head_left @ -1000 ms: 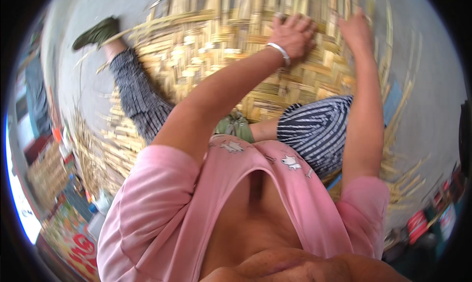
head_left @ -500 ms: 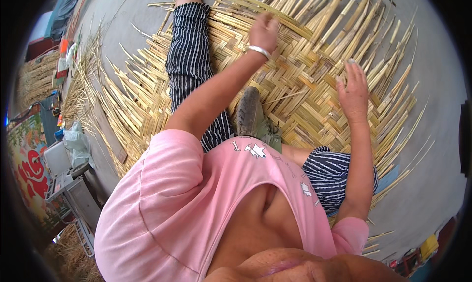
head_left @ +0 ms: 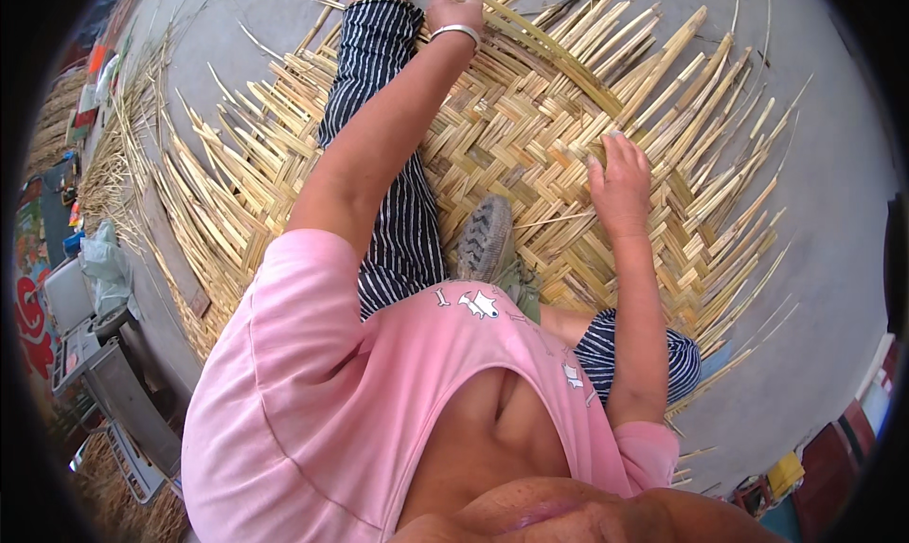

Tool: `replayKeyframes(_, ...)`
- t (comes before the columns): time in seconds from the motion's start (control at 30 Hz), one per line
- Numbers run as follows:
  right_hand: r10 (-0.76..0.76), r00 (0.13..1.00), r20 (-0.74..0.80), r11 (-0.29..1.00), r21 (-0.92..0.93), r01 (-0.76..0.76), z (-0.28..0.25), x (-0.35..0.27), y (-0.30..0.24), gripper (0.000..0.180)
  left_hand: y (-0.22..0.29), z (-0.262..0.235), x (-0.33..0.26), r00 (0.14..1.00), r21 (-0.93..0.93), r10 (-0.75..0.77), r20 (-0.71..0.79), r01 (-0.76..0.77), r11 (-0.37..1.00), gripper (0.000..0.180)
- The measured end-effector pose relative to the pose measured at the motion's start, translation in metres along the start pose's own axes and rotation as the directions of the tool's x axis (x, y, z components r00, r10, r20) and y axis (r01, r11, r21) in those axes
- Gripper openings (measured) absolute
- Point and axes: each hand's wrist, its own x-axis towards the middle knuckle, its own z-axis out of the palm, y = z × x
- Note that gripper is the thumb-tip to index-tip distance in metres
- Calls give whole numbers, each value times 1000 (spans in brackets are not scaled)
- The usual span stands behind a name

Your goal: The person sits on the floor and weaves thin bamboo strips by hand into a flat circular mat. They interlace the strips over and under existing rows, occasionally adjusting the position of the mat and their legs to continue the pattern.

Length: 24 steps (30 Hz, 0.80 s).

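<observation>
A large woven mat [head_left: 511, 136] of split reed strips lies on the floor beneath me, its herringbone middle finished with long loose strip ends around the edge. At the far side, my left hand [head_left: 454, 13], with a pale bangle on its wrist, is closed around the end of a long greenish reed strip [head_left: 554, 53]. That strip slants down to the right across the loose ends. My right hand [head_left: 622, 185] is open, palm down over the weave, with its fingertips close to the strip's lower end. Its fingertips' exact contact is unclear.
My striped-trousered leg [head_left: 369, 89] stretches across the mat, and my grey-soled shoe [head_left: 485, 238] rests on it. A flat wooden board [head_left: 175, 259] lies among the strips at left. Beyond are a grey metal frame [head_left: 128, 382] and a plastic bag [head_left: 106, 264].
My left hand has moved left and away from me, to the strip's far end. My right hand has shifted left and slightly nearer over the weave. The whole view has shifted a little.
</observation>
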Motion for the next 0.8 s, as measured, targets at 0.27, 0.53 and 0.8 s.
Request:
replayKeyframes(0.27,58,997,-44,994,-93,-62,4,3,-13,46,-9,-30,54,552,545,437,710,-824,155,36)
replayKeyframes(0.53,32,996,-88,965,-258,-53,36,47,5,60,51,-37,66,475,451,186,860,-878,161,35)
replayKeyframes(0.8,19,992,-125,961,-271,-53,49,46,9,59,29,-34,57,406,375,178,896,-908,185,24)
